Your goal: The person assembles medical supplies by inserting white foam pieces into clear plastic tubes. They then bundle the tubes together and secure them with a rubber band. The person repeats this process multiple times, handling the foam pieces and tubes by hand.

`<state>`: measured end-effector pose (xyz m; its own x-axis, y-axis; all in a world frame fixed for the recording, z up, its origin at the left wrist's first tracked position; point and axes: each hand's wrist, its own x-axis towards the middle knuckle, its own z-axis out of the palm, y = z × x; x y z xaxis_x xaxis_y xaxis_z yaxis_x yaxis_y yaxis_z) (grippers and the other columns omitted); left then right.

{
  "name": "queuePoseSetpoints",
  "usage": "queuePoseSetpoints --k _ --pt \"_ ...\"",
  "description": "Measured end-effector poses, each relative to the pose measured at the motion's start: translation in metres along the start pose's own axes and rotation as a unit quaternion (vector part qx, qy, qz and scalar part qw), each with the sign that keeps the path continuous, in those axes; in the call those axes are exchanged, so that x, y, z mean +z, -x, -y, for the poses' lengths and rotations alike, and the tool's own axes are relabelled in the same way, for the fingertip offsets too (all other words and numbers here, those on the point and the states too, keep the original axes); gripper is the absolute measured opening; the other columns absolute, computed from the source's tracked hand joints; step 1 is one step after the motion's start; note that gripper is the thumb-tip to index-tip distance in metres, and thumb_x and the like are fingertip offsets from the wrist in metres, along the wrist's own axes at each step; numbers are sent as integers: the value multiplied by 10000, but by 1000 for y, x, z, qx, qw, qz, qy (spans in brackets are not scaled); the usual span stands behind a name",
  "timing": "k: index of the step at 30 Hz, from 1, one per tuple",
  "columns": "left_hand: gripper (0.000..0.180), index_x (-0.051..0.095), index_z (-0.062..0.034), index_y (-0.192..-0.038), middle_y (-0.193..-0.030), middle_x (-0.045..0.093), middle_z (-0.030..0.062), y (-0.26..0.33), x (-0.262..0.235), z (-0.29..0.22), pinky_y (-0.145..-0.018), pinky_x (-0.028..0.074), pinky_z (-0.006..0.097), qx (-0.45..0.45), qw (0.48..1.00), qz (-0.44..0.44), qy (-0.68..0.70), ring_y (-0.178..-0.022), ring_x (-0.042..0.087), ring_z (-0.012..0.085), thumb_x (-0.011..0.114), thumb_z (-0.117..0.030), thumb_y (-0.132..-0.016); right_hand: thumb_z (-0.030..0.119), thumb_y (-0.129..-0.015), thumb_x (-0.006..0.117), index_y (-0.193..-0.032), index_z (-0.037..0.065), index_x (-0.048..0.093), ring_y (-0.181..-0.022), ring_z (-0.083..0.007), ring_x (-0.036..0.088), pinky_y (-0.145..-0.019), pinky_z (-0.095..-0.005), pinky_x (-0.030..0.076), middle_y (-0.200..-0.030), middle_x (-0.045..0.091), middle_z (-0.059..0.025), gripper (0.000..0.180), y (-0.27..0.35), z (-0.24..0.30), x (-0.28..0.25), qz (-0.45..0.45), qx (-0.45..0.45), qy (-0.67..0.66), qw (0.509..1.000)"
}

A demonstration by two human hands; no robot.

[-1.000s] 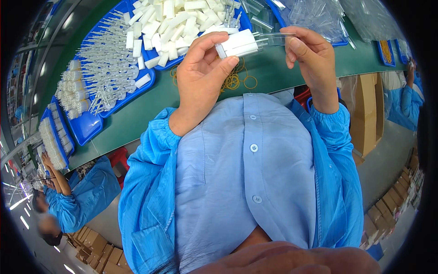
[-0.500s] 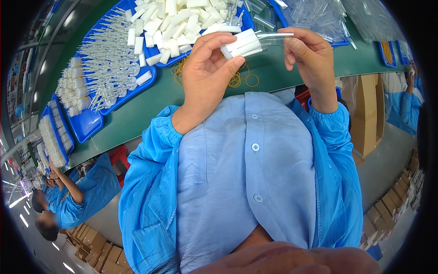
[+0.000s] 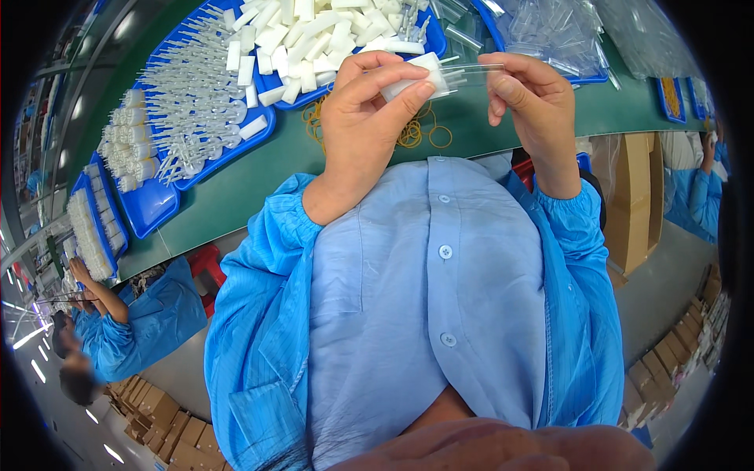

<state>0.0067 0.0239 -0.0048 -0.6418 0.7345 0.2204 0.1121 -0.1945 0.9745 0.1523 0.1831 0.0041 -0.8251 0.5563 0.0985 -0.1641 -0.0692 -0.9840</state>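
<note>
Step in hand, as I read it: mating the white plastic block (image 3: 415, 74) with the clear plastic sleeve (image 3: 471, 72), held up over the green table (image 3: 259, 177).

- Left hand (image 3: 369, 110): thumb and fingers pinched on the white block, block at the fingertips, tilted, its right end pointing at the other hand.
- Right hand (image 3: 530, 98): fingertips pinched on the far end of the clear sleeve, palm side down. Sleeve runs roughly level between the two hands; its open end meets the block. Can't tell how far the block is in, the sleeve is see-through and thin.
- Both parts are in the air, above a scatter of rubber bands (image 3: 420, 133) on the table, not touching them.

Next move likely calls for keeping block and sleeve in line and pushing them together without buckling the sleeve.

Behind: blue tray (image 3: 271, 125) of loose white blocks, a second blue tray (image 3: 585, 77) of clear sleeves near the right hand.
</note>
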Motion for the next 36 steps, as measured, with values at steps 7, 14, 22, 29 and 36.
queuePoseSetpoints --k 7,14,22,29,36 --pt "130 732 -59 -940 -1088 497 20 1 0 1 -669 448 187 -14 1000 -3 5 -874 534 72 747 -44 -811 120 -900 646 -1116 1 672 -648 -90 568 -614 -220 485 -770 592 -25 248 0 3 4 24 -33 20 999" --pt "144 726 -41 -932 -1129 477 36 2 2 -3 -726 490 219 5 1000 10 22 -932 550 104 741 10 -798 152 -940 607 -1122 10 671 -652 -85 560 -616 -223 480 -760 585 -19 240 -4 2 2 9 14 -6 1000" --pt "200 689 -17 -1002 -1148 464 58 2 2 4 -763 511 227 57 998 16 27 -994 559 134 728 18 -809 144 -949 593 -1135 11 663 -661 -94 568 -614 -220 480 -775 592 -32 239 -5 2 3 15 -26 10 1000" --pt "211 679 -1 -1033 -1172 450 63 4 3 -2 -763 512 225 45 998 17 -28 -957 567 131 724 -17 -827 116 -937 605 -1154 -6 642 -685 -109 604 -644 -233 515 -817 638 -68 252 2 0 6 3 -47 -23 999" --pt "156 705 -11 -987 -1108 516 49 2 2 4 -674 448 203 11 999 -50 -1 -826 524 81 729 -47 -837 80 -913 624 -1142 -17 643 -677 -108 612 -634 -233 525 -847 663 -88 250 4 5 7 -6 -27 0 1000"
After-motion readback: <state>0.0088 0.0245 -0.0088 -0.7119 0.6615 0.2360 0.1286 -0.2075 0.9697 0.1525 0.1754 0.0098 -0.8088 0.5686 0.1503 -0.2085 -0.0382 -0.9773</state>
